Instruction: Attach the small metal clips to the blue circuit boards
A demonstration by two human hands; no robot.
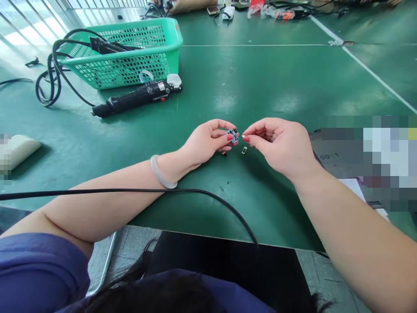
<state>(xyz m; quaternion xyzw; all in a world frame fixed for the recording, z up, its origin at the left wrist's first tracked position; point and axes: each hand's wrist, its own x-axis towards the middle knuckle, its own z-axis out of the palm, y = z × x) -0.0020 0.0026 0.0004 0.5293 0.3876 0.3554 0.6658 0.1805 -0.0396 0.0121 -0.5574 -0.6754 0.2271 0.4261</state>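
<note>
Between the thumb and fingers of my left hand (213,138) is a small grey-blue plastic part (233,136) with dark openings. Just to its right, my right hand (280,143) pinches a tiny pale piece (243,136) at the fingertips, a small gap apart from the plastic part. Below the fingertips a small rectangular metal frame (244,150) lies on the green table. A small dark piece (224,154) with a coppery tint sits under my left fingers, partly hidden.
A black electric screwdriver (137,98) lies before a green basket (130,65) holding black cables. One black cable (195,190) crosses over my left forearm. Papers (353,189) and a partly blurred grey item lie at right. Another person's arm (190,5) rests at the far edge.
</note>
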